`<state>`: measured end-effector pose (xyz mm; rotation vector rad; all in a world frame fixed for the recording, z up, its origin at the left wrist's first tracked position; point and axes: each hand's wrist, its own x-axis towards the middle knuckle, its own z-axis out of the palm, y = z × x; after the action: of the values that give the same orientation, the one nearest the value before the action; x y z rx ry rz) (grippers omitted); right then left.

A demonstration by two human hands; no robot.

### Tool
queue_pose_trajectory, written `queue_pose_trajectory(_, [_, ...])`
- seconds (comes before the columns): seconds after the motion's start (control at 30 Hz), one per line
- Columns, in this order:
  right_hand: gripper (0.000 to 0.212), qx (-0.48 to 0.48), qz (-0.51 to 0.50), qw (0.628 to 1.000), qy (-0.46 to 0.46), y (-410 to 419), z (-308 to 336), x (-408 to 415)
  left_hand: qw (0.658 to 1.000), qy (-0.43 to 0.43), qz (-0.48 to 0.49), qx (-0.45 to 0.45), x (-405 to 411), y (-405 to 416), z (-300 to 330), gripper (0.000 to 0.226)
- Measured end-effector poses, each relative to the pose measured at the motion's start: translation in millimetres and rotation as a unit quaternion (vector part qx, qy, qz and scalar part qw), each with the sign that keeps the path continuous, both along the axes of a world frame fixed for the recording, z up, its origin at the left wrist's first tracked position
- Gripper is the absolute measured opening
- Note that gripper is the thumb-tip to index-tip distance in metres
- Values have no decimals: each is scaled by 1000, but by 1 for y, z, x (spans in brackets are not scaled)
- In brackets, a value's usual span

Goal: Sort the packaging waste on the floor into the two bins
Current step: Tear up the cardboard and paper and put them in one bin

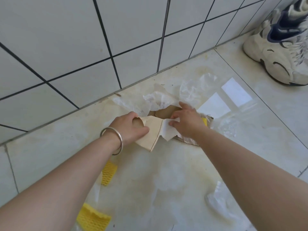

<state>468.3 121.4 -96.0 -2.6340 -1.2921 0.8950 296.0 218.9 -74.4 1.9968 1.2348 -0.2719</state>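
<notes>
My left hand (131, 127), with a metal bangle on its wrist, grips a beige piece of cardboard (154, 132) just above the floor. My right hand (186, 120) pinches a torn white paper scrap (168, 133) that overlaps the cardboard's right edge. Under the right hand lies brown cardboard (166, 112) with a yellow foam bit (204, 121) beside it. Crumpled clear plastic film (160, 99) lies just beyond both hands. Neither bin is in view.
Two yellow foam nets lie on the floor under my left forearm, one higher (109, 172) and one lower (93, 217). More clear film lies at the right (228, 127) and lower right (218, 202). A white sneaker (280, 47) stands at the top right. The tiled wall (83, 39) runs behind.
</notes>
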Motion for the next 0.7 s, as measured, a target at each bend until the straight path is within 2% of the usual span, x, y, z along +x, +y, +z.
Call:
queue_pose_trajectory(0.1, [31,-50,20,999,0,0,-1,13,1000,-11,-18,-12,8,3,-6,44])
queue_pose_trajectory(0.27, [20,0,1,1000,-13,-13,-8,3,999,-18,-20,-24,10,1,-19,54])
queue_pose_trajectory(0.4, [17,-17,60,998,-33,-28,-3,-10,1000,-17,-24,-10,1,-9,-20,57])
queue_pose_trajectory(0.47, [17,-12,55,998,-19,-39,2,-12,999,-33,-8,0,-9,-19,-20,58])
queue_pose_trajectory(0.53, [15,18,8,1000,11,-49,9,-11,997,-67,42,12,-20,-29,-19,59])
queue_pose_trajectory(0.6, [11,70,-61,994,53,-58,19,-8,985,-104,138,-1,-31,-39,-18,63])
queue_pose_trajectory(0.7, [8,137,-169,968,124,-67,38,-6,943,-158,288,-58,-42,-53,-14,67])
